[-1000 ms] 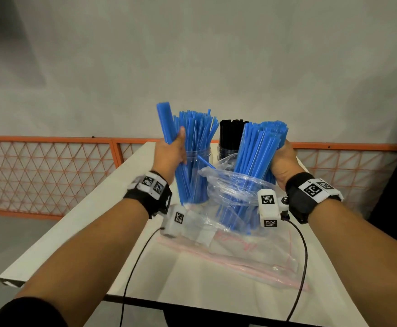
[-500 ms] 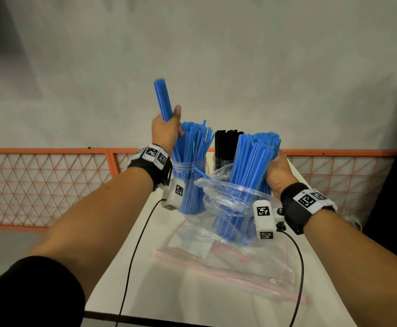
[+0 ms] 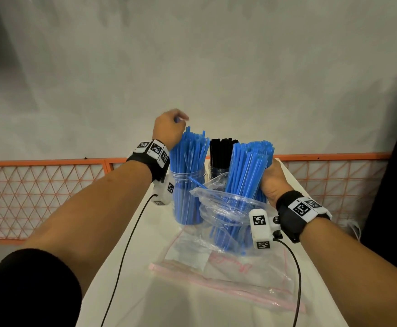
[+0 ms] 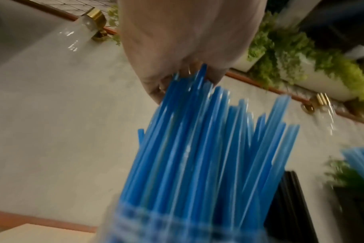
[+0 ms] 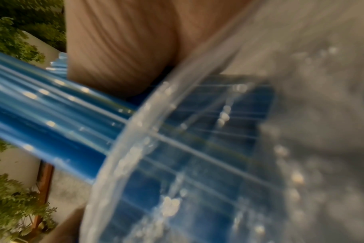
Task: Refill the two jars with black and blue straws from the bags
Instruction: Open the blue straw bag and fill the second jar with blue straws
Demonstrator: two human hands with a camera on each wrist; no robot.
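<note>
- An orange mesh fence is seen at far left, beyond the white tabletop.
- The left hand is held above the first of two jars; its fingers are curled onto the tips of the blue straws standing in it.
- The second jar, just behind, is filled with black straws.
- One clear bag stands open beside the jars, with a second bundle of blue straws inside.
- That bundle is gripped by the right hand, fingers wrapped round it.
- One flat bag lies nearer on the tabletop.
</note>
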